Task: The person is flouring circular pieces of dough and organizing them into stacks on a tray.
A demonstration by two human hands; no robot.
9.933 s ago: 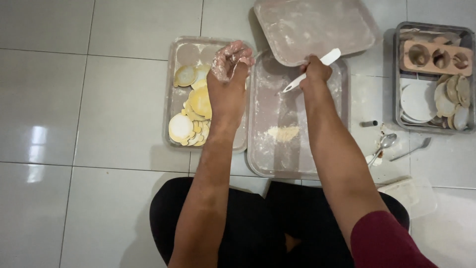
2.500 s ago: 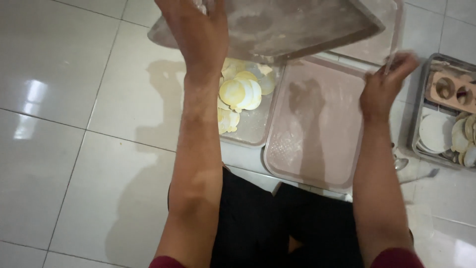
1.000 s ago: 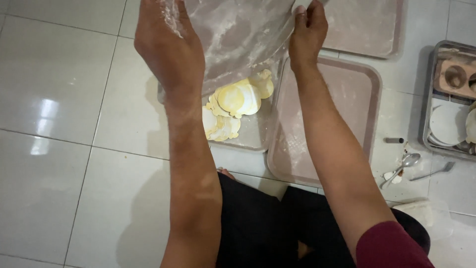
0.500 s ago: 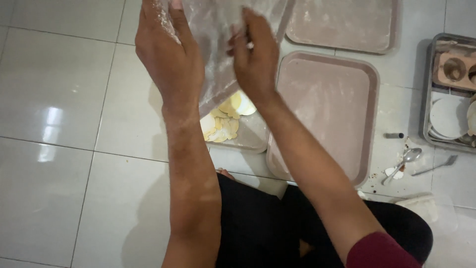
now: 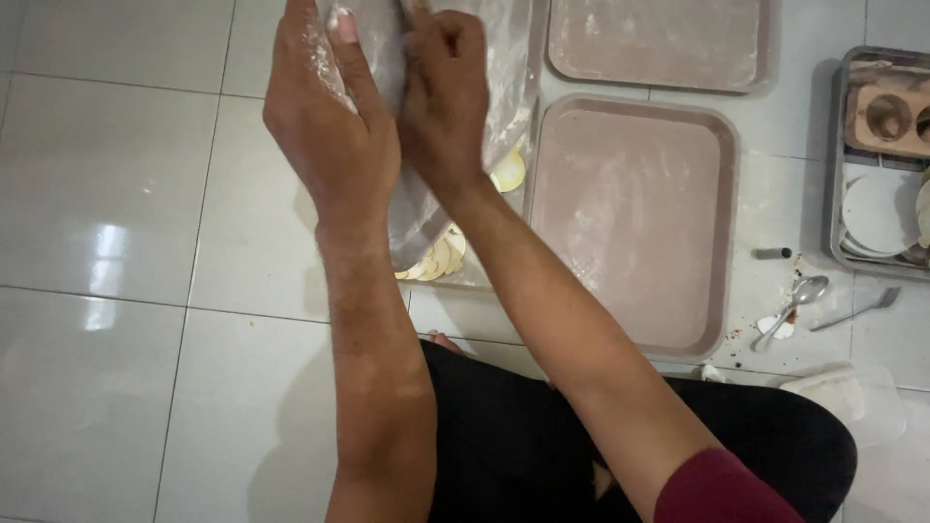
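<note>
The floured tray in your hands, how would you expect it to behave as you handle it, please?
The floured tray looks rigid: tilted, it keeps its flat shape. Its dusty surface may be slippery under the left hand and right hand. Tilting may shed flour onto the dough rounds below.

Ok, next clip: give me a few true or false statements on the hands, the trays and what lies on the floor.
1. Both hands are on a floury tray held up on a tilt. True: the left hand and the right hand hold the lifted tray.
2. The flat tray in front of the person is piled with dough rounds. False: it bears only a dusting of flour; the dough rounds show under the lifted tray.
3. A spoon lies on the floor tiles at the right. True.
4. The right hand holds a knife. False: no knife shows in it.
</note>
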